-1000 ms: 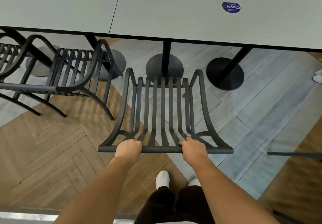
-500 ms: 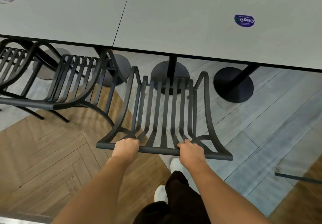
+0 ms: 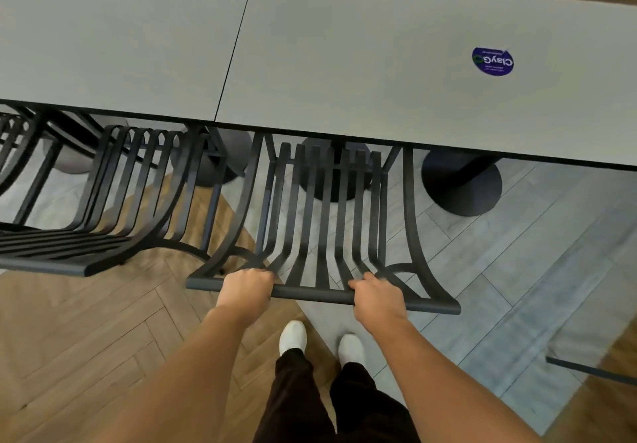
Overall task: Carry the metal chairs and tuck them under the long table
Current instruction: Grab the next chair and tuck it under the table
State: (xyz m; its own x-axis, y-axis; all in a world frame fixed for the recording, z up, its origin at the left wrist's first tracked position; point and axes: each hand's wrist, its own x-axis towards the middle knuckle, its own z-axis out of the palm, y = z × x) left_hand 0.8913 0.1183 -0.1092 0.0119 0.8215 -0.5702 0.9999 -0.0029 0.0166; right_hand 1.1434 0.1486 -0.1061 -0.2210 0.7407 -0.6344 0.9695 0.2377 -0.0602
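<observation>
head view: chair (image 3: 320, 222) front under table (image 3: 362, 63) edge

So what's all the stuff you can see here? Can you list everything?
chair being held: 1, black, middle, front just under the table edge.
other chairs: 2 at least, black, left, tucked under the table.
table: 1 long grey top, two panels joined, across the top.
sticker: 1, purple, on the right table panel.
table bases: 3 or more round dark ones, on the floor under the table.
floor: brown wood left, grey planks right.
shoes: 2, white, bottom middle.
left hand: grip on the chair's top bar.
right hand: grip on the same bar.
</observation>
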